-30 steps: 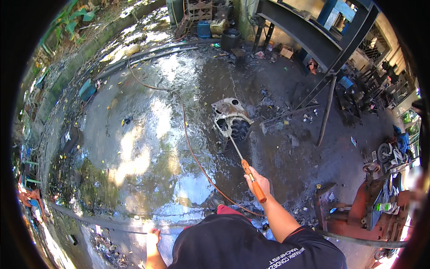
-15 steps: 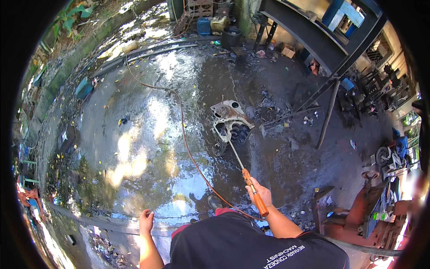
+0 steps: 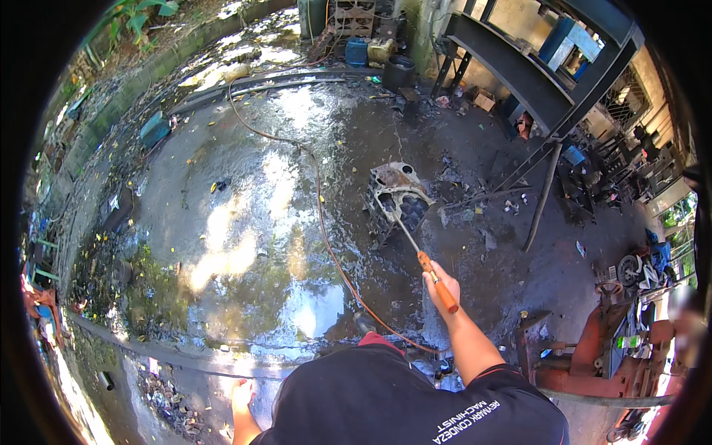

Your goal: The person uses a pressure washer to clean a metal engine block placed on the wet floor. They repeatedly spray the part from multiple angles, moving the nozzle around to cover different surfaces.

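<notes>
My right hand (image 3: 443,282) is closed around the orange handle of a long, thin metal wand (image 3: 447,297). The wand slants up and to the left, its tip against or just over a dirty metal engine block (image 3: 406,187); whether it touches, I cannot tell. The block sits on the wet floor, with large round openings in its top and dark curved shapes along its near side. My left hand (image 3: 241,393) hangs low at the left, fingers loosely bent, nothing seen in it. Bright light washes out part of that hand.
An orange-brown hose (image 3: 320,200) crosses the wet concrete and runs down beside my foot. A leaning pole (image 3: 544,194) stands under a dark steel frame (image 3: 512,67). Red machinery (image 3: 593,348) is at the right. A blue container (image 3: 356,52) and a black bucket (image 3: 399,73) stand far back.
The view has shifted, so the floor and engine block appear farther right. My right hand has moved slightly up and forward with the wand. My left hand sits lower in view.
</notes>
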A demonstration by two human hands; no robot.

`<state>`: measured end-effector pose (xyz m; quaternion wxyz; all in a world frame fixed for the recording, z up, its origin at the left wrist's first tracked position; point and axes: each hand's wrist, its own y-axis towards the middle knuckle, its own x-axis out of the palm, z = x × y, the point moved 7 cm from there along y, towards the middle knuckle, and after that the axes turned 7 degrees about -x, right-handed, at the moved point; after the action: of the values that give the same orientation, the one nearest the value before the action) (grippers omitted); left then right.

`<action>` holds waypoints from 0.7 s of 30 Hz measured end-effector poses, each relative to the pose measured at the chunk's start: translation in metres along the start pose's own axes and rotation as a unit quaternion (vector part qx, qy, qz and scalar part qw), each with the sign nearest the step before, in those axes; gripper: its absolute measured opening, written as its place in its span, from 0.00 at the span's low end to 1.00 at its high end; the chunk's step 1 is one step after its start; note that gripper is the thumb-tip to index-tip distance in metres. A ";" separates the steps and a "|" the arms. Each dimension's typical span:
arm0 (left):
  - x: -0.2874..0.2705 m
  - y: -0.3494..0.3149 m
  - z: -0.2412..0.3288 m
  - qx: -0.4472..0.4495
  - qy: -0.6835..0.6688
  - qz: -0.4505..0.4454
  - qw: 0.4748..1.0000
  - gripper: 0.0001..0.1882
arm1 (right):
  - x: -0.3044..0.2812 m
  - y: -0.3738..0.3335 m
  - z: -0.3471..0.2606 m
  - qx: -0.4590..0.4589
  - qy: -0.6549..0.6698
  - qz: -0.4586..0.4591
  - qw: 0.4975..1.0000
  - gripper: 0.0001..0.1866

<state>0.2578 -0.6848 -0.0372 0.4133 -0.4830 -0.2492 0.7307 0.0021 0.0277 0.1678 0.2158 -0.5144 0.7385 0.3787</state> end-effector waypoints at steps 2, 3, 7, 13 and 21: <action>-0.017 0.004 -0.024 0.008 0.012 -0.004 1.000 0.12 | -0.004 0.002 -0.012 0.025 -0.004 -0.012 1.000 0.22; -0.027 0.006 -0.034 0.007 0.013 -0.004 1.000 0.11 | -0.007 0.001 -0.019 0.031 -0.002 -0.013 0.999 0.23; -0.052 0.016 -0.064 0.002 -0.014 -0.013 1.000 0.11 | -0.029 -0.008 -0.057 0.005 -0.004 0.016 1.000 0.22; -0.055 0.026 -0.090 0.001 -0.049 -0.035 0.998 0.10 | -0.065 -0.015 -0.093 0.030 -0.038 0.033 0.998 0.22; -0.045 0.028 -0.101 0.004 -0.078 -0.056 0.995 0.09 | -0.079 0.035 -0.105 0.020 -0.087 -0.010 0.996 0.23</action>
<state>0.3489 -0.7412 -0.0772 0.4346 -0.4082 -0.3043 0.7429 0.0071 -0.0008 0.3007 0.2932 -0.4824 0.7190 0.4054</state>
